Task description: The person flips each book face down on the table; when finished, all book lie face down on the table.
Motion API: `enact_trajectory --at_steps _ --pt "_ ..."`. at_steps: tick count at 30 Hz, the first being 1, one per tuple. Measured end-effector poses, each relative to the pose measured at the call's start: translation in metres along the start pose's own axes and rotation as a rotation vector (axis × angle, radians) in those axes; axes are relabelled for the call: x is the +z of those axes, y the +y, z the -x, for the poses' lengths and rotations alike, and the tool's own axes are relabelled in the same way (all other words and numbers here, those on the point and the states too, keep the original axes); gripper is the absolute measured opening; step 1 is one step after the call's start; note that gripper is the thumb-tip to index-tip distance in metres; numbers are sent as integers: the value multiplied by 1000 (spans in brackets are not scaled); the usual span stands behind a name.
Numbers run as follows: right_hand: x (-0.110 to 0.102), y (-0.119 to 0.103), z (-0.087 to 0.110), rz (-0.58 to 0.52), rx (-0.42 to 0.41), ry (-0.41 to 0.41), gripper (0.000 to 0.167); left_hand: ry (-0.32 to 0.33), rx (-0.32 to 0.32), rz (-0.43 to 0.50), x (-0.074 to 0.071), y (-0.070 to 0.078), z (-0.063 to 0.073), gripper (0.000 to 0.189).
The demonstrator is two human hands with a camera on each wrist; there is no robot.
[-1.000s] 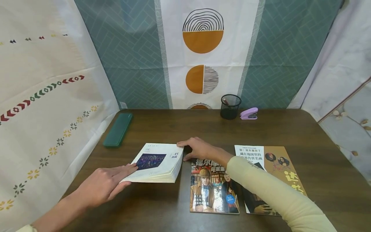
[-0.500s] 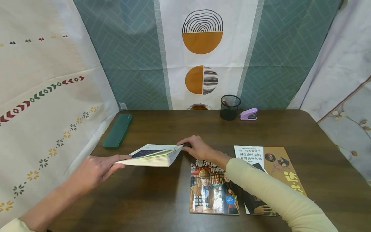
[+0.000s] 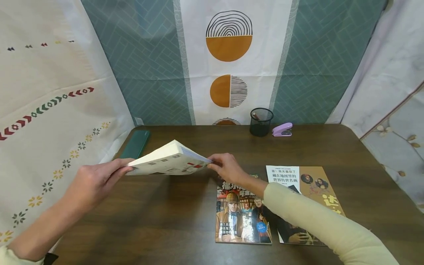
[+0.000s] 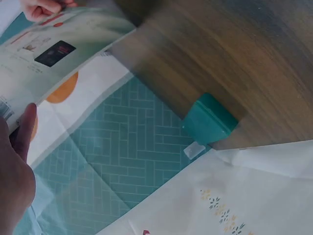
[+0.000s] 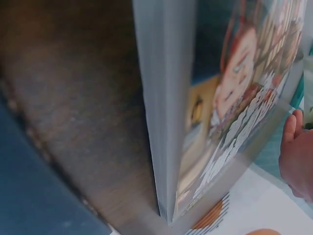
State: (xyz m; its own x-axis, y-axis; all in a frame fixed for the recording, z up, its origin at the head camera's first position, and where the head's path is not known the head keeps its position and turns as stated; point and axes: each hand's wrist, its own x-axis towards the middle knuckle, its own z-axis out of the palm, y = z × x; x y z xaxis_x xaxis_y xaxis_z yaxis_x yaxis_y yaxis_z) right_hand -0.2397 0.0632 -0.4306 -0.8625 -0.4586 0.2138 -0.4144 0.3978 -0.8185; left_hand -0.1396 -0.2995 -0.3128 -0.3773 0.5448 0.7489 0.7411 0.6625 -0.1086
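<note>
Left of frame centre, the left hand and right hand pinch opposite ends of a white rectangular paperback book tilted above the brown wooden surface, seemingly for reorienting, which next calls for matched grips.

You can read 藏在地图里的世界传世名画 and a yellow 达 on the right book, 福尔 on the middle book; the held book's print is too small.

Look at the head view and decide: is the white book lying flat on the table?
No: the left hand and the right hand hold the white book up at a tilt, its printed cover showing.
</note>
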Motion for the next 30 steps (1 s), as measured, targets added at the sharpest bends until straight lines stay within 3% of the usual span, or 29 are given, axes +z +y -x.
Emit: enact_trajectory --at_steps 12,14,18,22,27,30 --pt "-15 -16 11 -155 29 82 12 35 -148 34 -8 -6 -3 56" --pt "-18 -19 12 -178 33 114 12 18 -195 60 -10 -6 -3 56" --pt "-23 -23 12 -240 32 160 15 -4 -283 99 -11 -7 0 19" --pt "-28 -26 14 -311 51 192 17 11 -338 126 -8 -6 2 40" --pt "-34 -28 15 -404 85 234 20 7 -439 192 -3 -4 6 35" --pt "-36 -30 15 -449 107 251 22 -10 -549 242 -1 -1 9 30"
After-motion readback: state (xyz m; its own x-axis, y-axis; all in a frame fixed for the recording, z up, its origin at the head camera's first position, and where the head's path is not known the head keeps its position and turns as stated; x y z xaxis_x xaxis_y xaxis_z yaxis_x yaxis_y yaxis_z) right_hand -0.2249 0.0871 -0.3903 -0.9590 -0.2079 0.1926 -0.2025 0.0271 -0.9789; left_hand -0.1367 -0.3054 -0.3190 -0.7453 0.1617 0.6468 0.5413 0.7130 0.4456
